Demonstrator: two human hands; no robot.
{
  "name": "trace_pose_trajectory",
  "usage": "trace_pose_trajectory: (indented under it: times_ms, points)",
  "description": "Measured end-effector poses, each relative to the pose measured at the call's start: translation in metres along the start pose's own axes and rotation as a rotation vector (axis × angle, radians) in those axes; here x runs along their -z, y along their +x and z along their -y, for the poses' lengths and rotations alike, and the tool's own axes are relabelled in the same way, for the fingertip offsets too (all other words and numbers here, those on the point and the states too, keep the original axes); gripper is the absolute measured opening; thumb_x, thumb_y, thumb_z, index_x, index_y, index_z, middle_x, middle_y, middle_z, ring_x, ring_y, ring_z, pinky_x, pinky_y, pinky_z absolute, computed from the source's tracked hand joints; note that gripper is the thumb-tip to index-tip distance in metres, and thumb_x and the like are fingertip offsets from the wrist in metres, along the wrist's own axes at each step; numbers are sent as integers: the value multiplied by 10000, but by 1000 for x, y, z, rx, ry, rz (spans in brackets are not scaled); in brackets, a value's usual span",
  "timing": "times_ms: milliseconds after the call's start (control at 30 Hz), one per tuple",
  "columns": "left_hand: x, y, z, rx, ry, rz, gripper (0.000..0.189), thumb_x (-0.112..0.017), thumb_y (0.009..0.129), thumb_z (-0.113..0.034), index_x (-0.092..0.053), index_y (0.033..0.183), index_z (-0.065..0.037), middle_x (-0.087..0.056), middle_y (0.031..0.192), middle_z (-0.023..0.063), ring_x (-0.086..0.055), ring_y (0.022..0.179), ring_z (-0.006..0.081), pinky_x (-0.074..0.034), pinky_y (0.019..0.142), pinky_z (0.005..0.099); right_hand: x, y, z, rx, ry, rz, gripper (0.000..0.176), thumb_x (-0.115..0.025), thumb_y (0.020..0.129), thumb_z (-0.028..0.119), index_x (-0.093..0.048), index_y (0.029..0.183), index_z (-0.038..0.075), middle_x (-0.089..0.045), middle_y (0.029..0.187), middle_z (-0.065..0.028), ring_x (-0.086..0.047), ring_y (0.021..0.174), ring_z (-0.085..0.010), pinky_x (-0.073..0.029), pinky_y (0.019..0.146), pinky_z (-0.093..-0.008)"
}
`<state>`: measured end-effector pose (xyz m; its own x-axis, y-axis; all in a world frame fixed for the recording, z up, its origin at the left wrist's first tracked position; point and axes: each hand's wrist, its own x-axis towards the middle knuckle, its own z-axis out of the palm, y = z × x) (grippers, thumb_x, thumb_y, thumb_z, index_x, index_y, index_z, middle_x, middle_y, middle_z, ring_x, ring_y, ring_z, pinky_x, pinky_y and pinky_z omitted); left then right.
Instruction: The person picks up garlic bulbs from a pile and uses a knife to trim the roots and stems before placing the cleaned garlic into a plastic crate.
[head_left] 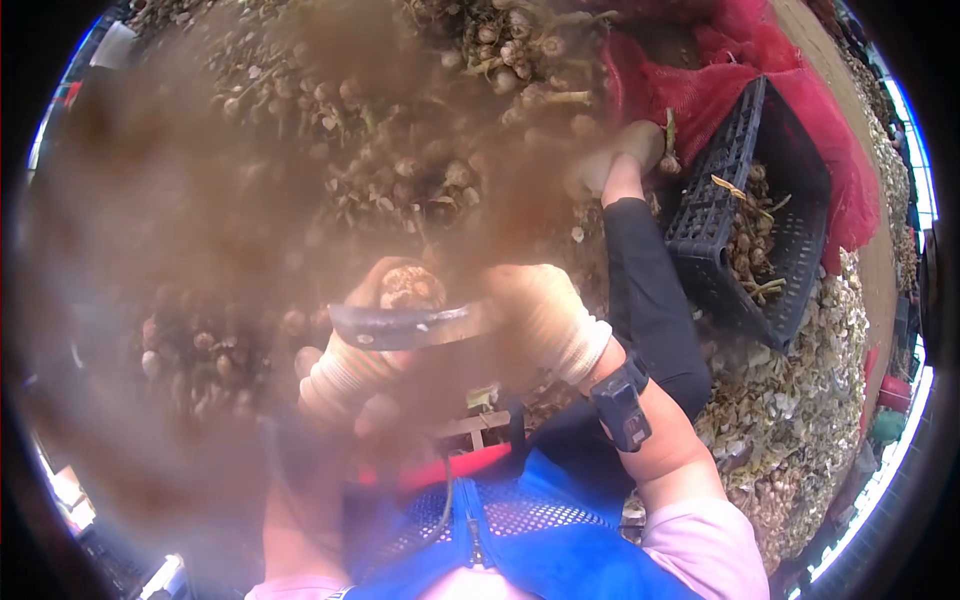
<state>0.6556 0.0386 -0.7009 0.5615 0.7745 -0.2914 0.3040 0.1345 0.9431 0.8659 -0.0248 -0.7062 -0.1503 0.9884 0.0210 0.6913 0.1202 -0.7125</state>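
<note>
In front of my chest, my left hand (350,362), in a pale knit glove, is closed around a garlic bulb (412,288). The bulb's rough, brownish-white side faces up. My right hand (545,312), gloved too, grips a knife (405,328) whose dark blade points left. The blade lies across the near side of the bulb, overlapping it in this view. Brown smears on the lens blur both hands, and the knife's handle is hidden in the right glove.
Garlic bulbs with stems (505,45) are heaped ahead and to the left. A black plastic crate (712,200) with some garlic in it stands tilted at the right, beside red mesh netting (840,130). My outstretched leg (650,300) lies next to it. Pale garlic skins (790,420) cover the ground at the right.
</note>
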Motion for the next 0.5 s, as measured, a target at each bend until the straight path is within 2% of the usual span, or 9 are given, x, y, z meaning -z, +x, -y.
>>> trace_pose_trajectory:
  times_ms: [67,167,267,333,367,400,433,467,500]
  points:
    - [-1,-6,-3,-9,106,30,425,-707,790,-64,-521,1171,-48,-648,985,35,-615,908,103,-516,782,252,-4,-2,-2,54,23,-27,97,-615,758,141,-564,832,103,-595,719,-118,-619,714,-358,-498,632,-445]
    - [-10,-13,-7,62,-91,89,321,-660,847,-54,-544,1146,-43,-648,991,44,-630,903,122,-525,785,254,-13,-3,-16,152,117,-96,86,-600,751,130,-571,827,104,-590,711,-113,-616,705,-355,-498,622,-435]
    - [-23,-21,-39,236,-359,122,176,-591,928,-141,-585,1074,-44,-634,926,48,-645,887,175,-544,784,305,-26,-5,-43,221,151,-105,99,-608,731,110,-583,827,106,-601,721,-108,-623,705,-350,-504,619,-418]
    - [-18,-35,-13,91,90,116,533,-781,710,-41,-526,1178,-40,-640,931,23,-623,840,91,-520,710,218,-38,-8,-64,188,114,-86,111,-644,723,90,-594,820,109,-615,711,-110,-634,691,-342,-512,607,-396]
    - [-31,-45,10,19,-588,163,513,-671,755,-287,-536,1173,-21,-616,895,48,-596,805,133,-501,700,258,-56,-10,-92,-51,202,-90,124,-681,731,96,-603,826,108,-617,686,-118,-639,676,-334,-512,596,-384]
    - [-44,-54,33,-1,-1270,274,647,-561,801,-534,-546,1168,-2,-592,859,73,-568,769,176,-481,691,298,-55,-14,-107,-99,144,-86,130,-692,740,115,-603,834,103,-614,677,-123,-639,670,-332,-509,592,-383]
    - [-26,-47,4,-89,-854,295,503,-661,766,-303,-548,1163,-17,-602,911,54,-577,806,148,-484,732,284,-54,-16,-112,-136,89,-67,141,-703,749,135,-603,842,99,-610,667,-128,-639,663,-330,-506,588,-383]
    - [-19,-43,-3,-54,-755,198,518,-692,787,-307,-533,1190,-23,-597,934,49,-578,834,152,-481,758,290,-42,-11,-92,-152,243,-211,154,-705,747,126,-605,857,90,-615,679,-132,-648,677,-330,-508,598,-381]
    - [-11,-38,-11,-10,-654,106,537,-723,807,-311,-519,1217,-30,-593,956,44,-579,861,156,-478,784,296,-32,-5,-75,-115,273,-206,156,-704,748,122,-605,862,85,-611,675,-130,-643,667,-326,-507,599,-377]
